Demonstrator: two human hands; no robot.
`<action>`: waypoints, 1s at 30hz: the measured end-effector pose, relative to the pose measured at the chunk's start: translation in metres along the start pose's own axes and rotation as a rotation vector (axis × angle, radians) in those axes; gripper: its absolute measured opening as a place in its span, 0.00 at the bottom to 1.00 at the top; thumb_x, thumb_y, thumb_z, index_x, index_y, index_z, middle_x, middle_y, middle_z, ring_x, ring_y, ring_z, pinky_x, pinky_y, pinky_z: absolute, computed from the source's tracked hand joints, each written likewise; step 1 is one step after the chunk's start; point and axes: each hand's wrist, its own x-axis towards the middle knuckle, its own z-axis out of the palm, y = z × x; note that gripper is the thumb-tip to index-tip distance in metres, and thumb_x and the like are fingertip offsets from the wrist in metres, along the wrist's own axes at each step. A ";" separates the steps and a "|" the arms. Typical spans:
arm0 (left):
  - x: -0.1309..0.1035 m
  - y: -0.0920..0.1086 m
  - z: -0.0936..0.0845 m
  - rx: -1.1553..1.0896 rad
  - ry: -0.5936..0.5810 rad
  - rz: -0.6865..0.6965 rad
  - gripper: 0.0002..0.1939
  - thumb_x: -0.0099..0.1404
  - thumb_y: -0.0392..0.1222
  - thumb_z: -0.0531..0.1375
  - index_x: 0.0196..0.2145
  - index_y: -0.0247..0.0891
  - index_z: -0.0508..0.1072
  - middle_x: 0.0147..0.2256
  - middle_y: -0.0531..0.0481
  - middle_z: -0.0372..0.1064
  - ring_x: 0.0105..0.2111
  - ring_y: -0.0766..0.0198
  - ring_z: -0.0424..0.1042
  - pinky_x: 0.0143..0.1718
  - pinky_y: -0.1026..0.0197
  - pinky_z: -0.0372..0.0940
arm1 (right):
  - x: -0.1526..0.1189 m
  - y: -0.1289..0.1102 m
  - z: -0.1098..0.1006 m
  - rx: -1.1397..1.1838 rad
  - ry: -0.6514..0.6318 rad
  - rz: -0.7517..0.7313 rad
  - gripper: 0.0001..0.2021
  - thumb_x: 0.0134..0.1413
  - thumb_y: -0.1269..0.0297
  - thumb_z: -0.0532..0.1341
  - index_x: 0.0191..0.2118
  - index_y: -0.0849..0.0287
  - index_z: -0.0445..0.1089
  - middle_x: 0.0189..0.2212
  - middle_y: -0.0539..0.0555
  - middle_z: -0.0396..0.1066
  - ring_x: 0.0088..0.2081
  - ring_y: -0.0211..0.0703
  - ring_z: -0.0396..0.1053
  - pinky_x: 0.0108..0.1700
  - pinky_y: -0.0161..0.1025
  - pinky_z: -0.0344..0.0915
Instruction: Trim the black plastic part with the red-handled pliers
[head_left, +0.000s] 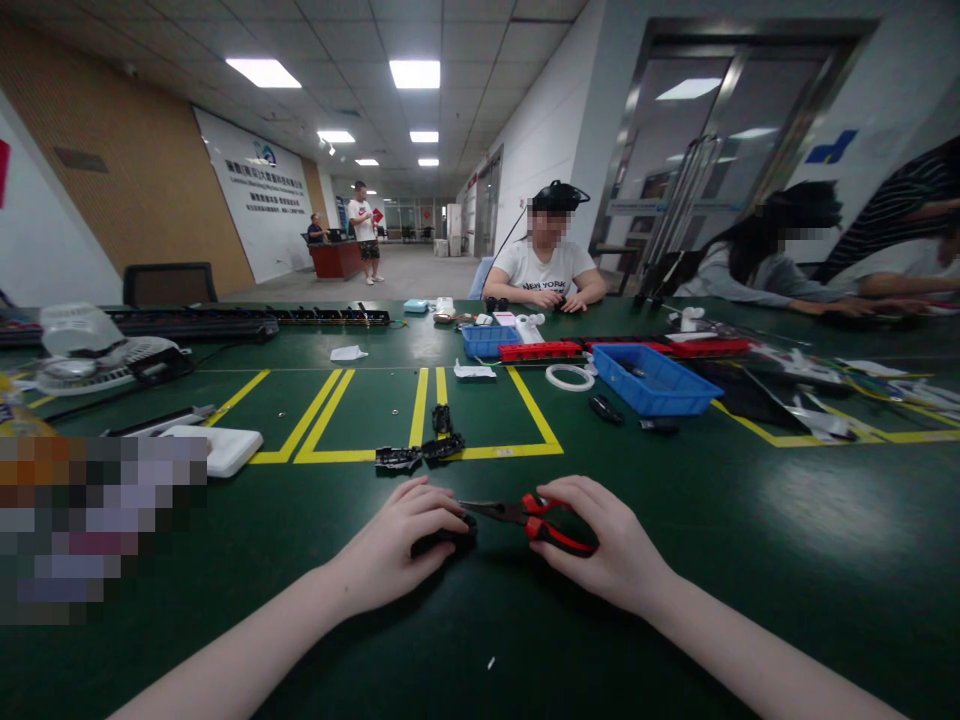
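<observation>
My right hand (604,545) grips red-and-black needle-nose pliers (536,512), its fingers around the handles. The jaws point left, with their tips close to the fingers of my left hand (401,540). That hand is closed on a small black part (450,536), mostly hidden under my fingers, so its kind cannot be made out. Whether the jaws touch the part is unclear. Just beyond my left hand lie several black plastic pieces, including a ridged one (397,458) and another upright-looking one (442,418).
Yellow tape (510,452) marks areas on the green table (315,650). A blue bin (656,382) stands at the right, near a white ring (568,377). At the left lie a white box (225,450) and a white fan-like device (112,362). A person (544,265) sits opposite.
</observation>
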 end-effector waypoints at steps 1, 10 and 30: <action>-0.001 0.000 0.000 0.001 0.019 -0.004 0.16 0.65 0.32 0.58 0.50 0.45 0.71 0.52 0.49 0.69 0.56 0.55 0.63 0.63 0.41 0.47 | -0.001 0.000 0.000 -0.016 0.014 -0.025 0.21 0.50 0.63 0.66 0.50 0.55 0.66 0.43 0.57 0.72 0.44 0.49 0.72 0.45 0.48 0.72; 0.005 0.041 0.001 -0.480 0.368 -0.320 0.13 0.65 0.34 0.57 0.47 0.42 0.72 0.48 0.45 0.70 0.51 0.54 0.68 0.53 0.49 0.63 | 0.000 -0.011 -0.010 -0.069 0.169 -0.099 0.22 0.51 0.64 0.65 0.52 0.57 0.63 0.43 0.58 0.70 0.42 0.47 0.72 0.40 0.43 0.73; 0.031 0.090 0.064 -1.471 0.242 -0.527 0.26 0.58 0.52 0.68 0.49 0.34 0.74 0.49 0.38 0.72 0.53 0.46 0.68 0.58 0.45 0.60 | -0.002 -0.032 -0.002 -0.165 0.118 -0.196 0.26 0.50 0.61 0.63 0.56 0.60 0.61 0.45 0.62 0.70 0.44 0.52 0.70 0.43 0.47 0.71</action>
